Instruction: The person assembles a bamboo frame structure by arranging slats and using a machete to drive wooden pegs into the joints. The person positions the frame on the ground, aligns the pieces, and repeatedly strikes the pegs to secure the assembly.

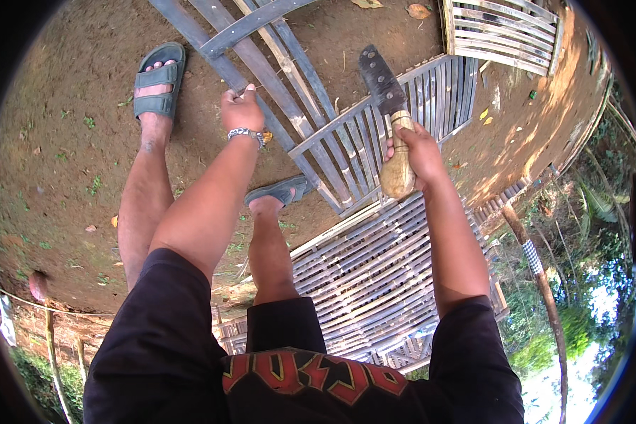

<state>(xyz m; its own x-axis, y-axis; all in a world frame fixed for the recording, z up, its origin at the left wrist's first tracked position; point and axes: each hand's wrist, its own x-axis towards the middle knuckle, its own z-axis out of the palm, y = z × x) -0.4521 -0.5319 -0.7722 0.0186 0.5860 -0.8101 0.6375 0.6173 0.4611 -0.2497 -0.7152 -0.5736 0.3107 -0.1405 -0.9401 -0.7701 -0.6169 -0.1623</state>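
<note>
Where bare dirt ground [63, 184] spreads: slatted bamboo panels [374, 275]; right hand [417, 152] clasping cleaver [385, 106]; left hand [242, 109] pinching bamboo strip [261, 85].

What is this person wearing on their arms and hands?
Both forearms are bare and the hands are ungloved. The left hand has a silvery metal-link bracelet at the wrist; the right hand shows nothing worn. Short black sleeves cover the upper arms, part of a black shirt with red and yellow print on its front.
</note>
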